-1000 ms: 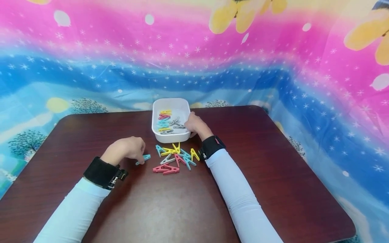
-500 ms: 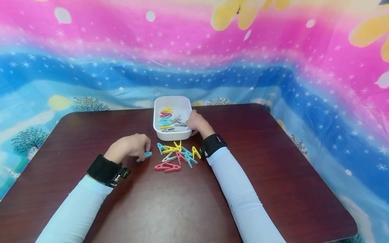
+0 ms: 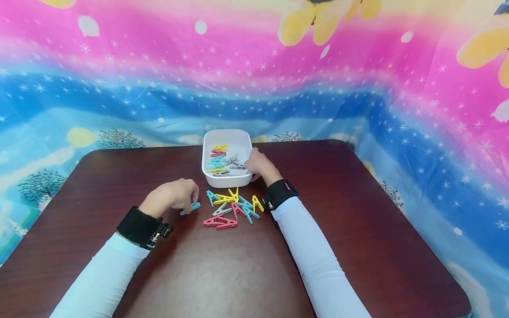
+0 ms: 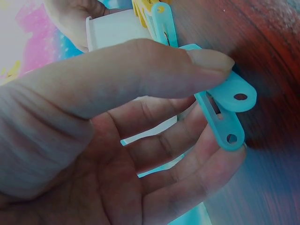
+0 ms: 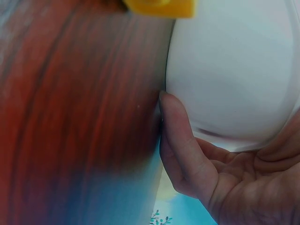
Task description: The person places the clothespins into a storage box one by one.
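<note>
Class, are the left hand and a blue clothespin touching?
Touching. The left wrist view shows the left hand pinching the blue clothespin, its thumb lying on one side.

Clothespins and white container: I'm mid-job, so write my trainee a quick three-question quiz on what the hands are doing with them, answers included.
1. Which hand pinches a blue clothespin?
2. True or false: the white container holds only yellow clothespins.
3. In the head view, the right hand touches the container's: A) left side, B) far end, C) right side.

Key: 1. The left hand. 2. False; red ones and blue ones are inside too. 3. C.
</note>
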A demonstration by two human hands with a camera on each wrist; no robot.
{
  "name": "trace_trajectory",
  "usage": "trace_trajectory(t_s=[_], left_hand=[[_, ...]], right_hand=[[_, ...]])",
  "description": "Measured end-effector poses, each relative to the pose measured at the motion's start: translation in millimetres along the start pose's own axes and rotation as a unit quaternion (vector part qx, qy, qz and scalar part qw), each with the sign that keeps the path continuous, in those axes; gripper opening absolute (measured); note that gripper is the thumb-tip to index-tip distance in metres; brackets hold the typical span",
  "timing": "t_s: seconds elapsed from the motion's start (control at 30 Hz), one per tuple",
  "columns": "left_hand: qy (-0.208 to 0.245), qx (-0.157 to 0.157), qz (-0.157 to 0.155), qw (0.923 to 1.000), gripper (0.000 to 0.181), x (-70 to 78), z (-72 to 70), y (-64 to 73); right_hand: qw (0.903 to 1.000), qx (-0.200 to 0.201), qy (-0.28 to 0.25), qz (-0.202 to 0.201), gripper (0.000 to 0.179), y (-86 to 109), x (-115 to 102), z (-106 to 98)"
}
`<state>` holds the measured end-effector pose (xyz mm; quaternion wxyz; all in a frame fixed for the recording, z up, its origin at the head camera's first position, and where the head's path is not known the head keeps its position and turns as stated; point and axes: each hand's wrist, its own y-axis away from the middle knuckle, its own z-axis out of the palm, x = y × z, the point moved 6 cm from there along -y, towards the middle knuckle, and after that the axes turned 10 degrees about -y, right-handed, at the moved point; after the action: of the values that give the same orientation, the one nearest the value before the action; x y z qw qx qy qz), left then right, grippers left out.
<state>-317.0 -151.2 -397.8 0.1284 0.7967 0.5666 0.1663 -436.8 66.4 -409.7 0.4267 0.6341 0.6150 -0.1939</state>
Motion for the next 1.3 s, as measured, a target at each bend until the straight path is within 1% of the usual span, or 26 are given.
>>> trace_trajectory(t_s=[0.23,0.5,0.7,0.93,1.03,1.13,1.2,1.3], left_hand=[[0.002,-0.001,-0.006,1.0,0.021,0.5,0.5,1.7],[-0.01,-0.002,-0.007,0.9999,0.019,3.0,2.1,0.0],[-0.015,-0.005,-0.011,0.9998,0.018,1.6,3.4,0.5],[-0.022,0.001,-0.006,0.9997,0.018,3.4,5.6,-0.8],[-0.028,0.007,0.0,0.9996,0.018,6.2,4.3,-0.5],[-0.029,0.011,0.004,0.9995,0.017,8.5,0.6,2.9],[-0.024,0.016,0.004,0.9996,0.017,9.0,-3.7,6.3],[-0.016,0.033,0.006,0.9993,0.018,7.5,-12.5,11.1]], right_hand=[[1.0,0.004,-0.002,-0.003,0.063,-0.8,1,1],[1.0,0.004,0.0,0.005,0.063,-1.0,3,0],[1.0,0.002,-0.003,0.001,0.062,-1.0,1,1],[1.0,0.0,-0.002,0.005,0.062,-1.2,4,3],[1.0,0.001,-0.006,0.005,0.063,-1.0,5,3],[1.0,0.004,-0.007,0.002,0.064,-1.0,5,2],[1.0,0.003,-0.005,0.0,0.063,-0.4,4,2],[1.0,0.002,-0.003,-0.004,0.062,0.0,1,2]])
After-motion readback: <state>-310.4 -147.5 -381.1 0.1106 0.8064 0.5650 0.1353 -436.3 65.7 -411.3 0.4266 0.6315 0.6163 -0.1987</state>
